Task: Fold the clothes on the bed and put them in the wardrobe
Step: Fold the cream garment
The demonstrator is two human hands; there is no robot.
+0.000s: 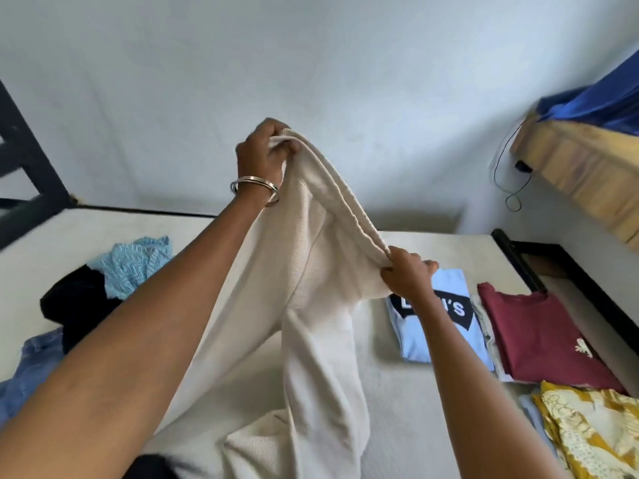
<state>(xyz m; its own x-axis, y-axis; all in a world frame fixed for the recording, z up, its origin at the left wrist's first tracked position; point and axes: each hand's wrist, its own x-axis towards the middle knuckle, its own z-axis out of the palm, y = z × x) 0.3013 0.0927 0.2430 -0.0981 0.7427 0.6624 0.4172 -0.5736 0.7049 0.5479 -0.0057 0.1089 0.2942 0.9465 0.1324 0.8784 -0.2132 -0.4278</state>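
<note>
Left hand: raised high, fingers pinched on one end of the cream trousers' waistband; bangle on the wrist.
Right hand: lower, clenched on the waistband's other end.
Trousers: hang between both hands, legs trailing down onto the bed.
Folded, right side of bed: blue shirt, maroon shirt, yellow cloth.
Unfolded, left side: patterned top, black garment, jeans.
</note>
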